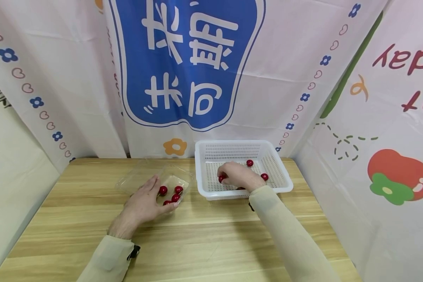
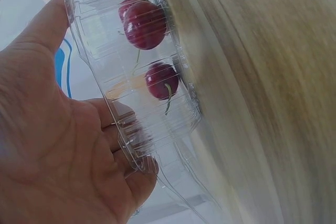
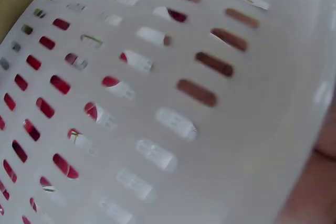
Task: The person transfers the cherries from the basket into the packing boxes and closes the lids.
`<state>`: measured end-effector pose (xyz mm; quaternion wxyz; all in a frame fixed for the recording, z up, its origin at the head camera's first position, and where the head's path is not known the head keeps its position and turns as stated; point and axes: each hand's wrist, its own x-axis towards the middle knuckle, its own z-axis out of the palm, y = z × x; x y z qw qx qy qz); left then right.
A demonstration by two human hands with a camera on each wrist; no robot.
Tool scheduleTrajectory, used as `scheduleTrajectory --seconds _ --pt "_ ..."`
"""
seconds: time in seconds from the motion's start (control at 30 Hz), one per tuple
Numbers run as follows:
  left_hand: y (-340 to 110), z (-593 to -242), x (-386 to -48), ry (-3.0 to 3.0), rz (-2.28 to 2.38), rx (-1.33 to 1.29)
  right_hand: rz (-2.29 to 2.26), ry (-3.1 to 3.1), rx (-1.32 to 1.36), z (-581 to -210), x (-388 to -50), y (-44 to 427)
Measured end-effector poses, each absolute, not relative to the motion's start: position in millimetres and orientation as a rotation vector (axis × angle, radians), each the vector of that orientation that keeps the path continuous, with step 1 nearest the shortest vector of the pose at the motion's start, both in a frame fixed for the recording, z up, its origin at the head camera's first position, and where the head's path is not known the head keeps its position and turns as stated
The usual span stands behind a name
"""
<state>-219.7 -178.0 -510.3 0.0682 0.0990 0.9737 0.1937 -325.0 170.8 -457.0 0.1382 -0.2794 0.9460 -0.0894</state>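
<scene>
My left hand [image 1: 141,205] holds the near left side of a clear plastic box [image 1: 185,184], thumb at one corner and fingers curled at the other. Several red cherries [image 1: 178,189] lie in the box; the left wrist view shows cherries [image 2: 145,24] through its wall. Inside the white slotted basket [image 1: 285,184], my right hand [image 1: 237,175] reaches down with its fingertips round a cherry [image 1: 221,179]. Other cherries [image 1: 250,163] lie in the basket, one partly hidden below my wrist. Basket slots [image 3: 176,121] fill the right wrist view, with red and skin showing through some.
The box's clear lid [image 1: 135,176] lies opened out behind my left hand, on the wooden table [image 1: 204,243]. The basket stands to the right of the box near the table's back edge. A printed cloth [image 1: 278,58] hangs behind, and another covers the right side.
</scene>
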Motion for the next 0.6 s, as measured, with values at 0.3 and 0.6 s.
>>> scheduleTrajectory --seconds 0.3,0.6 --pt "-178.3 -510.3 -220.6 2.936 0.566 0.296 -0.332 2.822 -0.897 -448.7 -317.5 162.9" --pt "-179.4 -510.9 -221.0 2.926 0.57 0.294 -0.36 2.859 -0.971 -446.2 -313.6 160.2"
